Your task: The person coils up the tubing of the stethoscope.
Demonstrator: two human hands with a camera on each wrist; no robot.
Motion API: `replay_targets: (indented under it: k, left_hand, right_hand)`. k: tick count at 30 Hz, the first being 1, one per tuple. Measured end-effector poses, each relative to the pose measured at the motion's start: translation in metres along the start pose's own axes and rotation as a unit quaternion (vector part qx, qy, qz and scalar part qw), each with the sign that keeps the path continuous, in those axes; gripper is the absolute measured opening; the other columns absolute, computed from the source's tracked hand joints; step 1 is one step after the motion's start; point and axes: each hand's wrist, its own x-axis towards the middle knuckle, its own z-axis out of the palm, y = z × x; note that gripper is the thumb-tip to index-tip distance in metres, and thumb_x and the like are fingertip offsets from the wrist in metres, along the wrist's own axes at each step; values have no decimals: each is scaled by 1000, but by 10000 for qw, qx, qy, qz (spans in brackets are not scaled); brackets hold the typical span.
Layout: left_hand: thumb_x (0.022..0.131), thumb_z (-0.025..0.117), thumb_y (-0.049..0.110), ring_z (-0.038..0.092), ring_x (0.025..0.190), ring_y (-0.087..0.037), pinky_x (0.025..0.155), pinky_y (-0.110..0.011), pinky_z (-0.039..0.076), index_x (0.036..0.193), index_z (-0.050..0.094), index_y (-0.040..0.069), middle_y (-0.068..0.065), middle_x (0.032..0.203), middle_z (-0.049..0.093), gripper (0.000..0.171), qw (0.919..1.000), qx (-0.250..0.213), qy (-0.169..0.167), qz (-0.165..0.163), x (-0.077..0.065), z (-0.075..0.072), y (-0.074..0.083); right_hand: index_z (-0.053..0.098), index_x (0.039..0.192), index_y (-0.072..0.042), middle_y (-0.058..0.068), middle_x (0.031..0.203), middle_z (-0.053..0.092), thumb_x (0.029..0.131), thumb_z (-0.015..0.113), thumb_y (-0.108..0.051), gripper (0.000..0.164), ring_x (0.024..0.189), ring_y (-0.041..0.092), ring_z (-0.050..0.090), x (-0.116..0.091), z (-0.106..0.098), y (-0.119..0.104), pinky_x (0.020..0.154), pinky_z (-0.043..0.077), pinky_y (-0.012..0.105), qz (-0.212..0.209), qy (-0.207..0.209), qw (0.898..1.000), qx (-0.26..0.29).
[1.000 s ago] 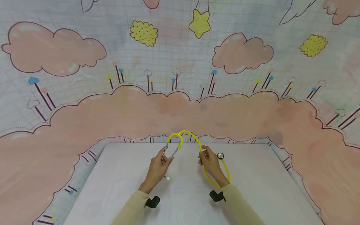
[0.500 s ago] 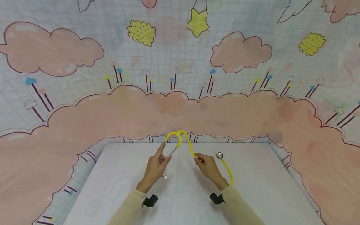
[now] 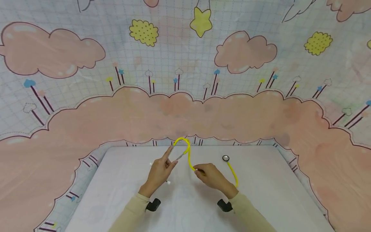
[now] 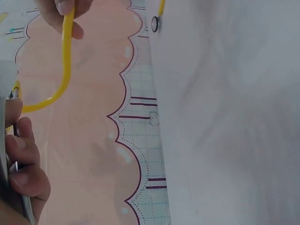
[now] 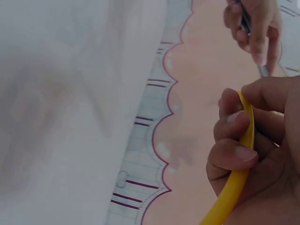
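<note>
the yellow stethoscope [image 3: 189,156] is up over the white counter [image 3: 185,209], left hand [image 3: 158,169] gripping its metal ear tubes [image 3: 180,156], right hand [image 3: 213,175] clasping the tubing [image 5: 234,185]! and there's the round chestpiece [image 3: 225,158], right of that hand.

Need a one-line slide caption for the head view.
Over a white table, the left grip holds the metal tubes of a stethoscope, the right grip its yellow hose.

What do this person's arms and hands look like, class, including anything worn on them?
The left sleeve and right sleeve are long, plain and beige. The left hand and right hand wear no gloves. A small, black, angular device shows beside each sleeve's end.
</note>
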Motion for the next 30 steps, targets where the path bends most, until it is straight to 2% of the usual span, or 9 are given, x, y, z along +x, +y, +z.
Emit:
replay_targets:
  k: [9,18,26,30]
  left_hand:
    - [85,68,24,37,47,3,47,-16,35,142,41,15,13,58,53,63,9990,419,-168,63,-4,-1,8]
    - [85,68,28,36,47,2,46,-15,33,141,41,17,14,58,53,64,9944,878,-526,263,-8,3,11]
    - [84,68,33,37,46,3,48,-15,35,140,44,18,14,58,51,62,9875,889,-1249,358,-13,1,13]
    - [84,67,35,38,47,3,48,-15,36,139,45,19,14,59,52,62,9840,766,-1553,418,-15,0,12]
  right_hand:
    - [66,114,-10,-4,93,69,92,58,-24,27,70,-1,54,-10,-10,-15,63,46,16,-394,-479,9980,-148]
    - [68,110,-10,-3,96,71,90,61,-21,24,78,2,62,-12,-25,-29,70,49,17,-887,-354,9929,-714]
    - [72,99,-14,-8,89,69,88,63,-23,16,77,1,60,-8,-40,-29,69,48,16,-1470,-89,9840,-1003]
    - [72,96,-15,-9,87,68,87,64,-22,14,72,0,55,-7,-44,-30,66,46,15,-1624,-16,9843,-691]
